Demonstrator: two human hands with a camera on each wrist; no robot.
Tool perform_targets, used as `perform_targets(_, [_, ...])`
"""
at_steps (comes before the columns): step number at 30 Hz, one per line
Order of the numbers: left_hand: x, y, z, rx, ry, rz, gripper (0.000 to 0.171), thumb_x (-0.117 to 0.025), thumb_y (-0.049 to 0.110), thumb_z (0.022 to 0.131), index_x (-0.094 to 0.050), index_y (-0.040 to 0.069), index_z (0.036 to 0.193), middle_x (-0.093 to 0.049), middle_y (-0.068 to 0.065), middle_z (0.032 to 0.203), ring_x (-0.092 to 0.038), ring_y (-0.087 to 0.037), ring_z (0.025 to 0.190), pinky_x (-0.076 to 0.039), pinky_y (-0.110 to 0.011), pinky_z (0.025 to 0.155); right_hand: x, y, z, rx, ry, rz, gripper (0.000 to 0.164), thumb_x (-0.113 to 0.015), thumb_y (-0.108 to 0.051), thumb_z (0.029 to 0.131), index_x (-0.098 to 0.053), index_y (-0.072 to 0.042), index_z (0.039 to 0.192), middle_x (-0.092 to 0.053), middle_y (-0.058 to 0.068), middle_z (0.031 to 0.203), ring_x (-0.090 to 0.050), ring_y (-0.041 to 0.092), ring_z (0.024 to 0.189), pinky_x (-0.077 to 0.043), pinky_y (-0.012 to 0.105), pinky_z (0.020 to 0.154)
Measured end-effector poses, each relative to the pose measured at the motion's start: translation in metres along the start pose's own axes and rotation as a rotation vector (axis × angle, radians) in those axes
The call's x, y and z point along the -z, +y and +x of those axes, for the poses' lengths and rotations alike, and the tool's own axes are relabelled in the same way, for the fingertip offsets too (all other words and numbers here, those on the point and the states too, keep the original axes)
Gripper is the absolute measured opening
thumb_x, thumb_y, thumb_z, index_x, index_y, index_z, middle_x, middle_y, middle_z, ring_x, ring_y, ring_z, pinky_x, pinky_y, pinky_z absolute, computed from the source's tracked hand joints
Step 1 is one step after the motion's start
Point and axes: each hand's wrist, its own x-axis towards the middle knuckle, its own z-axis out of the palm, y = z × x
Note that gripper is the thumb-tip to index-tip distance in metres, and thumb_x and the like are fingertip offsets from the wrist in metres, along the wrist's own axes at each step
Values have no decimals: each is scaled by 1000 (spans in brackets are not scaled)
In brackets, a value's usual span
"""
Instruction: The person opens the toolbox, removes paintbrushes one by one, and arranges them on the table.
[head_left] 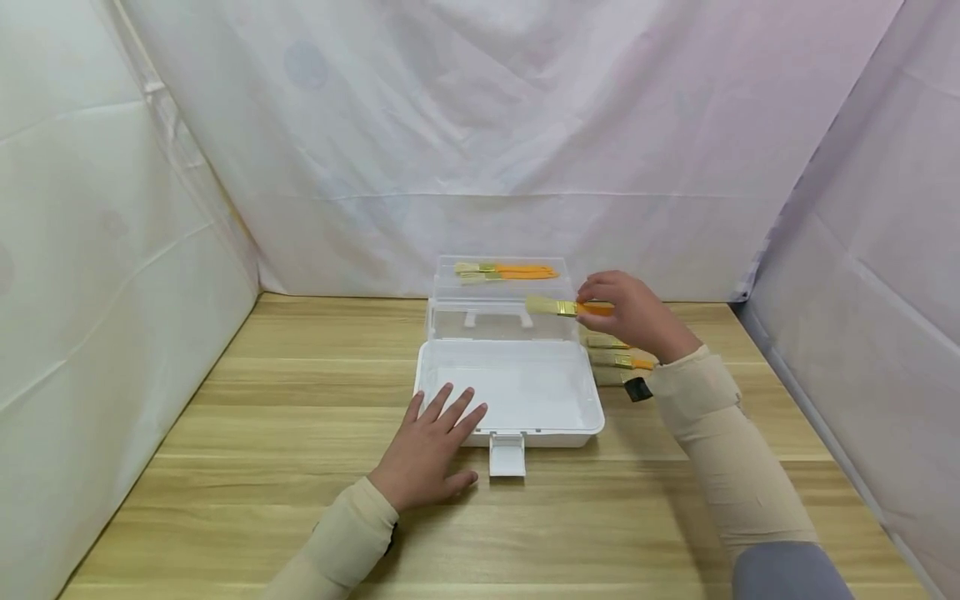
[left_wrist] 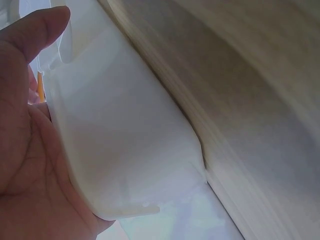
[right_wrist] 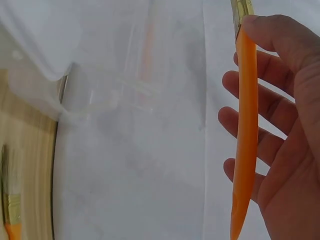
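Observation:
A white plastic box point(head_left: 421, 367) stands on the table, its clear lid point(head_left: 442, 321) swung back behind it. My left hand point(head_left: 426, 450) rests on the box's front left rim with fingers spread; the left wrist view shows the palm against the box's wall point(left_wrist: 125, 115). Between thumb and fingers, my right hand point(head_left: 633, 312) holds a flat paintbrush point(head_left: 564, 307) in the air near the lid's right side. Its orange handle point(right_wrist: 247, 110) crosses the fingers in the right wrist view, and its pale bristles point left. Other paintbrushes point(head_left: 517, 271) lie in the lid's upper part.
Several more paintbrushes point(head_left: 618, 361) lie on the table right of the box, partly hidden by the right wrist. A white latch point(head_left: 507, 457) hangs at the box's front. White cloth point(head_left: 480, 150) encloses the wooden table point(head_left: 300, 400) at the back and sides.

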Motion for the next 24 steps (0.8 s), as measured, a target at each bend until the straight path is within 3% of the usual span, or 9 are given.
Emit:
perform_targets(15, [2,1,0,-6,-4,-2,89,-71,56,82,-37,19,155,-32,-7,160,-24,-36,147,-22,-63,111,0,21,-51,-80,29,-27,16,-78,-10,86,-74,-6,101,-64,13,115,-55,36,115,-44,56,95])
perform_targets(24, [2,0,1,-6,-6,5,89,-70,57,82,-37,19,155,-32,-7,160,-24,-35,147,-22,-63,111,-9,40,-86,-81,56,-64,15,-78,-8,84,-74,-3,98,-69,13,105,-62,37,101,-48,57,86])
